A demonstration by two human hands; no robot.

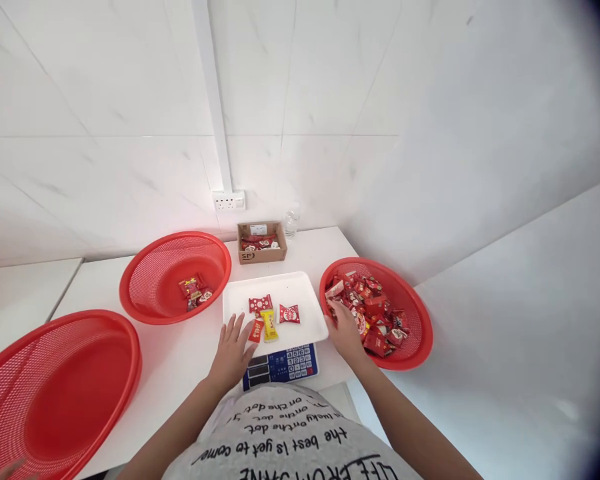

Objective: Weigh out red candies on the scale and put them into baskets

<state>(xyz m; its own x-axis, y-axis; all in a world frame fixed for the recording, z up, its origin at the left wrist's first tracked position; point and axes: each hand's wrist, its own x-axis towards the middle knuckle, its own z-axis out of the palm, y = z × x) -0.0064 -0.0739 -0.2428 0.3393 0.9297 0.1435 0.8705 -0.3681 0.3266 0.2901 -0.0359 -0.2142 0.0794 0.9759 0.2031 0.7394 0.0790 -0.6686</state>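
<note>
My left hand (233, 351) lies at the front left edge of the white tray (300, 287), fingers spread, with its fingertips beside a small red candy packet (255, 331). Close to that packet are a yellow-wrapped candy (269, 325) and a red dotted candy (260, 304). Another red-and-white candy (289, 314) lies apart on the right. My right hand (346, 331) reaches over the left rim of a red basket (420, 333) heaped with wrapped candies (375, 303). Its fingers curl in at the candies; what they hold, if anything, is hidden.
The tray sits on a scale with a blue keypad (300, 362). Behind stand a cardboard box (263, 255) of candies and a clear bottle (291, 220). Leftward are a red basket (145, 280) with a few candies and another red basket (130, 373), where another person's hand (5, 467) shows.
</note>
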